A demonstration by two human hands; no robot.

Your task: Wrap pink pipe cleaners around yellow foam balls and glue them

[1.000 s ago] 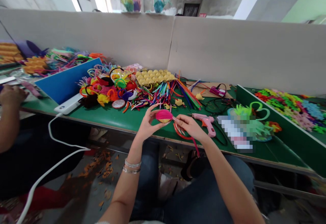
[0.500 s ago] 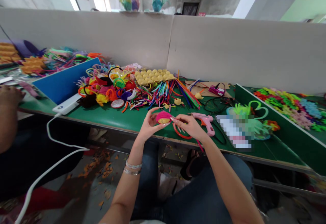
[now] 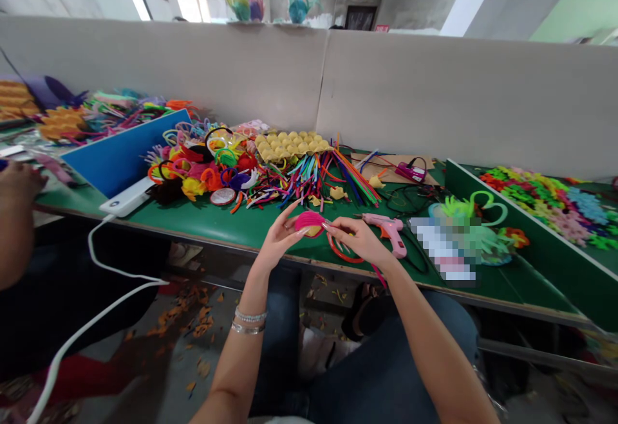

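Note:
Between my hands is a small yellow egg-carton cup [image 3: 313,231], its side covered with rows of bright pink pipe cleaner [image 3: 308,220]. My left hand [image 3: 273,242] holds the cup from the left, thumb below and index finger raised. At its right edge, my right hand [image 3: 360,239] pinches the pink pipe cleaner, whose loose tail hangs under that hand past the table edge. A red-orange ring [image 3: 344,255] lies on the table just beneath my right hand. Close to its right rests a pink hot glue gun [image 3: 392,228].
A yellow egg tray [image 3: 290,144] and loose pipe cleaners [image 3: 309,176] lie behind my hands. A blue divider [image 3: 128,154] and white power strip [image 3: 126,199] are left. Right are green pipe-cleaner pieces [image 3: 456,208] and a green divider [image 3: 526,237]. Another person's hand [image 3: 19,183] is far left.
My left hand has shifted slightly left and its index finger has lifted off the cup. The cup has turned, showing more pink and less yellow. My right hand has hardly moved.

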